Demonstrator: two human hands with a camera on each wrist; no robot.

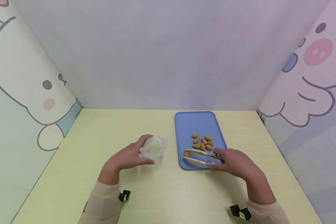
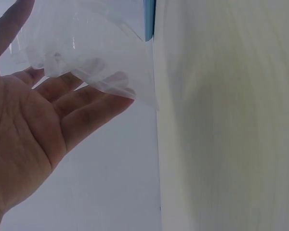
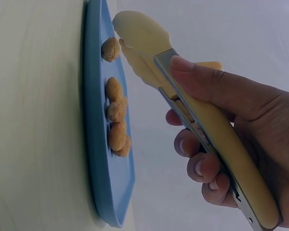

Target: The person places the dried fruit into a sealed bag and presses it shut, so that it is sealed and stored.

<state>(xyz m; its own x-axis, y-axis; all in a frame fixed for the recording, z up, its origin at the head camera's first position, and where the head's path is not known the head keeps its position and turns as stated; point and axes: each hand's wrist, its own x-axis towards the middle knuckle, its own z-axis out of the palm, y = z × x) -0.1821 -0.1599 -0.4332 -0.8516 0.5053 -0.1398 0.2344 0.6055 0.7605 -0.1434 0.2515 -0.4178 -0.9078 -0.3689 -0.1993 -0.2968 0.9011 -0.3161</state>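
My left hand [image 1: 130, 154] holds a clear plastic bag [image 1: 154, 147] above the table, its round mouth facing up. In the left wrist view the fingers [image 2: 94, 113] curve round the side of the thin bag [image 2: 101, 53]. My right hand [image 1: 236, 162] grips a pair of tongs [image 3: 221, 144] with cream tips and metal-edged handles. An almond [image 1: 186, 153] shows between the tong tips in the head view, over the near left part of a blue tray [image 1: 194, 121]. Several more almonds [image 1: 203, 141] lie on the tray beyond the tongs.
The pale wooden table [image 1: 106, 124] runs back to a plain grey wall [image 1: 162, 56]. Side walls with cartoon animals [image 1: 319, 74] stand at left and right. The tray has a low raised rim [image 3: 94, 120].
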